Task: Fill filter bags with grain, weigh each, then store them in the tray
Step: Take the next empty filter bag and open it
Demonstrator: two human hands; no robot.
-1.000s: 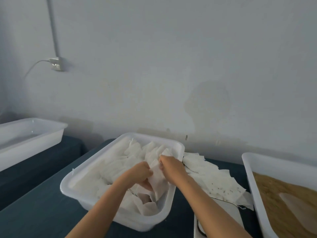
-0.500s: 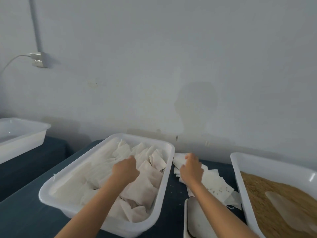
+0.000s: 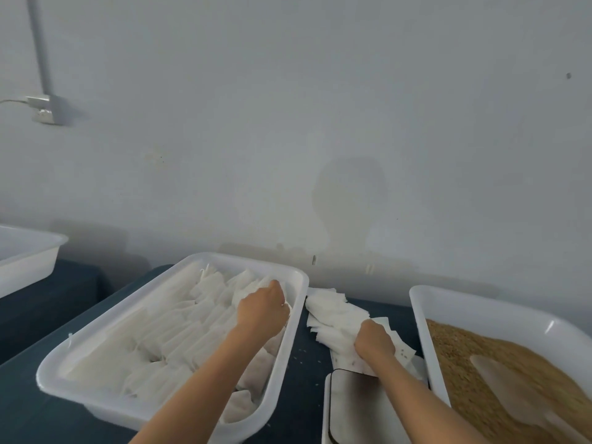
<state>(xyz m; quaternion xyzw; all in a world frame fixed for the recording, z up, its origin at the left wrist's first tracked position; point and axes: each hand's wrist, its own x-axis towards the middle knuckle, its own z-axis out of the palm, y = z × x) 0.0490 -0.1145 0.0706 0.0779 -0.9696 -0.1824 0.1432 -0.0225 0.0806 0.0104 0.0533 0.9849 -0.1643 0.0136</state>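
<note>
L hand (image 3: 264, 310) curled on filled bags (image 3: 179, 334) in tray (image 3: 288, 357); R hand (image 3: 373, 341) grips empty bags (image 3: 333, 312).

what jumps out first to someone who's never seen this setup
The big white tray in the middle, packed with filled filter bags, with the left hand curled over bags at its far right corner. To the right, the right hand grips a loose pile of empty bags on the dark table, beside a tray of brown grain.
</note>
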